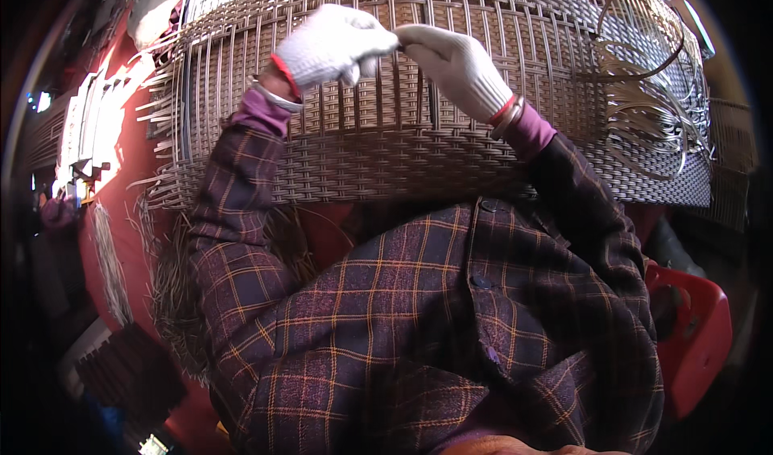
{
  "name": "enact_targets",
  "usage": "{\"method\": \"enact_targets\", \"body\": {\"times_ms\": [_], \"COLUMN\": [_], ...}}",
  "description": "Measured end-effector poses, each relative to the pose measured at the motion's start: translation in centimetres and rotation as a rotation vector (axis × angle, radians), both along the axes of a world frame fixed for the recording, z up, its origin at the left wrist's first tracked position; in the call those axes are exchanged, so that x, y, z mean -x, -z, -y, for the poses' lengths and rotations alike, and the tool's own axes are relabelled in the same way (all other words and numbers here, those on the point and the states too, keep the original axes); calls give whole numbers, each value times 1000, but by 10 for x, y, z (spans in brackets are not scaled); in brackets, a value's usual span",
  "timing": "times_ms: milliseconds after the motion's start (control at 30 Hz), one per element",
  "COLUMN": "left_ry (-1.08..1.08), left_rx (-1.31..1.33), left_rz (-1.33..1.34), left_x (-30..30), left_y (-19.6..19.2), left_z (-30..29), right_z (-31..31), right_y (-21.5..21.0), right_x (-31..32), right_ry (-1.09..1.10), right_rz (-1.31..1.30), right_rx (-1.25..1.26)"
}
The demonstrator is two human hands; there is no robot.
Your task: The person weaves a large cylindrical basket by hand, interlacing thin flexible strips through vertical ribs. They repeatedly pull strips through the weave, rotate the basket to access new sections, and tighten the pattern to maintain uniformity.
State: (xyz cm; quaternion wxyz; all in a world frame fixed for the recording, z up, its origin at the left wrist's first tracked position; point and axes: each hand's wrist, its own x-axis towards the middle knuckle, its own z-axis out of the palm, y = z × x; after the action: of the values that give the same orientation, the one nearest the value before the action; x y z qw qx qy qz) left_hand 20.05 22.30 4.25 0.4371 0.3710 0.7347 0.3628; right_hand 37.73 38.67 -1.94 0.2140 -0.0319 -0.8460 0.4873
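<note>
Both my hands wear white knit gloves with red cuffs and meet over a large brown woven wicker panel point(346, 145). My left hand point(334, 46) is closed, its fingers pinched toward the right hand. My right hand point(457, 64) is closed too, fingertips pressed together on a small dark bit that looks like the end of a weaving strand. What the left fingers hold is hidden. Beneath the hands run upright strands with open gaps between them, while the near side of the panel is densely woven.
Loose strand ends point(652, 113) curl in a bundle at the panel's right end, under a looping strand point(683, 40). More ends stick out on the left. Bundled strands point(181, 294) hang by my left arm. A red plastic chair point(700, 334) stands at lower right.
</note>
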Motion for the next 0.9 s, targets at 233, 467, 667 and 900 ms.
{"method": "enact_targets", "body": {"times_ms": [233, 467, 667, 900], "left_ry": [-192, -150, 118, 185], "left_rx": [-61, -259, -108, -445], "left_rz": [205, -6, -197, -885], "left_x": [9, 3, 42, 45], "left_y": [45, 60, 42, 28], "left_z": [22, 16, 29, 39], "right_z": [14, 15, 24, 39], "right_y": [7, 31, 32, -13], "right_x": [21, 43, 53, 48], "right_ry": [222, 60, 58, 66], "right_rz": [49, 87, -63, 192], "right_rx": [144, -452, 93, 235]}}
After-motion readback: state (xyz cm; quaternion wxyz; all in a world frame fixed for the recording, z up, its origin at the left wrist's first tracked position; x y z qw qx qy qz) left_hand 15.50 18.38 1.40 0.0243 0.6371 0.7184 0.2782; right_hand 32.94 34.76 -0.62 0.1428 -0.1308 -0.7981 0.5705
